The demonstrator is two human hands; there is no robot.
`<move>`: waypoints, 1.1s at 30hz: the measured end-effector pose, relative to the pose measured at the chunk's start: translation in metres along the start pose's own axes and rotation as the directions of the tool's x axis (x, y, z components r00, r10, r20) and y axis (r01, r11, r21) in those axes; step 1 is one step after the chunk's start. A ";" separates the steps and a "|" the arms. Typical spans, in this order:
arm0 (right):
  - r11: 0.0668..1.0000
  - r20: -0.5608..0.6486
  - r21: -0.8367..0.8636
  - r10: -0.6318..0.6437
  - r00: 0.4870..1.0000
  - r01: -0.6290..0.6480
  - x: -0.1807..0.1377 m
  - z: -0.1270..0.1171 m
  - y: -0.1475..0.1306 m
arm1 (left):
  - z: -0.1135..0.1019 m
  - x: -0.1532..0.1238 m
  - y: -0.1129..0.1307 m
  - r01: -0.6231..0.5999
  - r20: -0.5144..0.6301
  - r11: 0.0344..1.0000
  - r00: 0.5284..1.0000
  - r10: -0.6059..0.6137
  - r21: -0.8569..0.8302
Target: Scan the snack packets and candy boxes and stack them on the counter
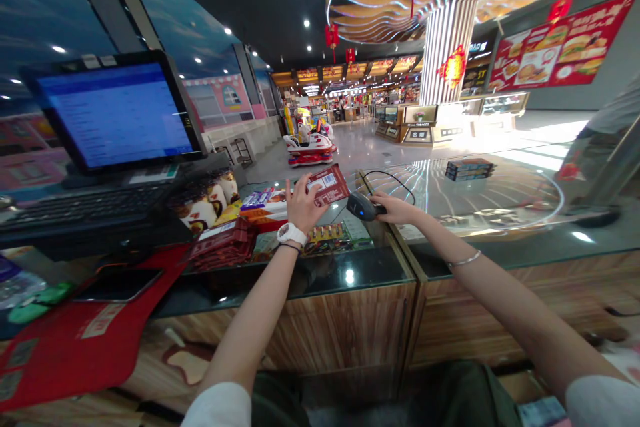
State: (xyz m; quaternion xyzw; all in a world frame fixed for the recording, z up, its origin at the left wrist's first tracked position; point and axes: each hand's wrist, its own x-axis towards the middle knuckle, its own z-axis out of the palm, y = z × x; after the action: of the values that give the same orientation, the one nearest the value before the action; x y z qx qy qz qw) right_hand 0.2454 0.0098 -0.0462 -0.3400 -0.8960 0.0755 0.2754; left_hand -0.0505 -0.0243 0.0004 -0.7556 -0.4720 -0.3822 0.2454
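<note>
My left hand (pixel 303 204) is closed on a flat dark-red packet (pixel 334 187), its white label facing up toward me. In my right hand (pixel 395 208) is a black barcode scanner (pixel 363 207) with a small blue light, its head close to the packet's lower right corner. The scanner's cable (pixel 400 179) loops over the glass counter behind it. Just left of my left wrist lies a pile of similar dark-red packets (pixel 225 243). Colourful snack packs (pixel 265 201) sit beyond that pile.
At the left stand a monitor (pixel 117 113) and a black keyboard (pixel 85 207). A phone (pixel 120 285) rests on a red mat (pixel 100 340). Patterned cups (pixel 200 207) stand beside the keyboard. A small stack of boxes (pixel 469 169) is on the glass counter (pixel 520 203) to the right.
</note>
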 end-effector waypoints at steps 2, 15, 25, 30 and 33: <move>1.000 0.017 0.007 -0.008 1.000 0.008 0.000 0.003 -0.001 | 0.000 0.000 0.000 -0.003 0.003 1.000 1.000 0.003 -0.001; 0.999 -0.204 0.039 0.036 0.978 -0.028 0.000 -0.009 -0.019 | -0.006 0.007 0.021 -0.006 -0.038 1.000 0.999 0.005 -0.031; 0.919 -0.357 -0.381 -0.048 0.933 -0.098 -0.054 -0.037 -0.047 | 0.005 0.025 0.104 -0.100 0.036 0.979 0.994 0.108 -0.178; 0.832 -0.352 -0.540 -0.089 0.932 -0.125 -0.091 -0.044 -0.029 | 0.027 0.025 0.153 -0.142 0.117 0.956 0.977 0.176 -0.257; 0.762 -0.337 -0.640 -0.157 0.928 -0.103 -0.118 -0.049 -0.014 | 0.042 0.026 0.177 -0.139 0.163 0.946 0.968 0.193 -0.292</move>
State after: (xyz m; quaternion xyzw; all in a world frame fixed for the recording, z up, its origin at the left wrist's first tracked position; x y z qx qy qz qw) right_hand 0.3376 -0.0801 -0.0530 -0.4087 -0.8028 -0.3078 0.3061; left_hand 0.1302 -0.0567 -0.0044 -0.8526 -0.3693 -0.3489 0.1222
